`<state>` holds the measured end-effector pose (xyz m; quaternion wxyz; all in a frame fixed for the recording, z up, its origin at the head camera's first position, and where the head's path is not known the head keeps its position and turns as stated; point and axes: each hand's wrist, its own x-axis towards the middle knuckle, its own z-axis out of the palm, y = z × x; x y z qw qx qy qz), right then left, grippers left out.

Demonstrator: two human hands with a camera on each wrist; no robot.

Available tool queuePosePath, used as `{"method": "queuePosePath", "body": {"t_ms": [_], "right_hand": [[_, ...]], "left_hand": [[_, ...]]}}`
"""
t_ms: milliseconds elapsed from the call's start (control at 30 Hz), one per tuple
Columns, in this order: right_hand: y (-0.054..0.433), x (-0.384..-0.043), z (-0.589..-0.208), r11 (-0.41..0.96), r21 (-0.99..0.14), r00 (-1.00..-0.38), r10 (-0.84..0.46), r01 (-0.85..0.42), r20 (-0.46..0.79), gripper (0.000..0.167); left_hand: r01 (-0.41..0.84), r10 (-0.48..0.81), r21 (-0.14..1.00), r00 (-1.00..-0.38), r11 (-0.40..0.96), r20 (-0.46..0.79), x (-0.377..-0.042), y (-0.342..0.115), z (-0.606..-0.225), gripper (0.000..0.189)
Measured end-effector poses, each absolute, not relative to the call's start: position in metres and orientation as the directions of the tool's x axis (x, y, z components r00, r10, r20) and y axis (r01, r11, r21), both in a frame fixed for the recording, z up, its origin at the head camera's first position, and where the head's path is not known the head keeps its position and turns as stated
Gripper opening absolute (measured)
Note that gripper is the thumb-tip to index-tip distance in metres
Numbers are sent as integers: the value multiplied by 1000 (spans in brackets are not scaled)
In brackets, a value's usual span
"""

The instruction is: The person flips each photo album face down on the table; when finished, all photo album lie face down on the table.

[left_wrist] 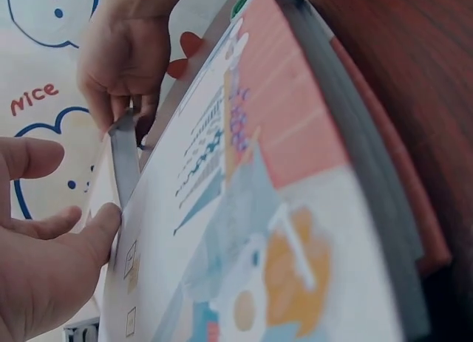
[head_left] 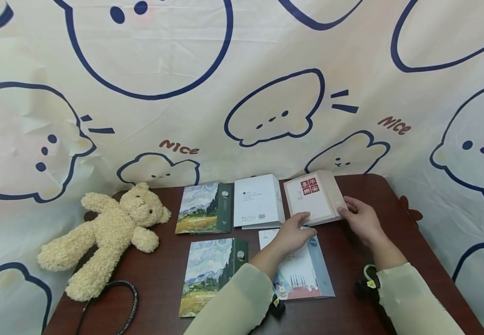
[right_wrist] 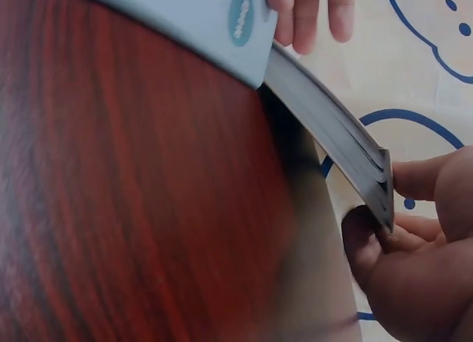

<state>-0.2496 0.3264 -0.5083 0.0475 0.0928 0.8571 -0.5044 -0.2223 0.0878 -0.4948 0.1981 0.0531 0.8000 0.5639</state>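
Observation:
A beige photo album (head_left: 312,197) with a red four-character stamp lies at the back right of the table. My right hand (head_left: 362,219) pinches its front right corner, and the right wrist view shows thumb and fingers (right_wrist: 419,179) on either side of the page edges. My left hand (head_left: 293,233) reaches over a white-and-blue album (head_left: 305,274), its fingers loosely spread by the beige album's front edge. In the left wrist view the left hand (left_wrist: 44,261) grips nothing, and the illustrated cover of the white-and-blue album (left_wrist: 244,179) fills the middle.
Left of the beige album lies a white book (head_left: 256,200) with a barcode. Two landscape-cover albums lie further left, one at the back (head_left: 203,208) and one nearer (head_left: 208,274). A teddy bear (head_left: 116,228) and a black cord loop (head_left: 135,302) occupy the table's left side.

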Motion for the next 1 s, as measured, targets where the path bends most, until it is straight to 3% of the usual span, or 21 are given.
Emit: {"method": "queuePosePath", "body": {"t_ms": [433, 1000], "right_hand": [[328, -249, -519, 679, -712, -983, 92, 179, -160, 59], [322, -231, -517, 697, -710, -991, 1, 97, -135, 71]], "left_hand": [[-150, 288, 925, -922, 349, -258, -222, 89, -492, 55], [-140, 345, 945, -907, 296, -242, -216, 77, -488, 58]]}}
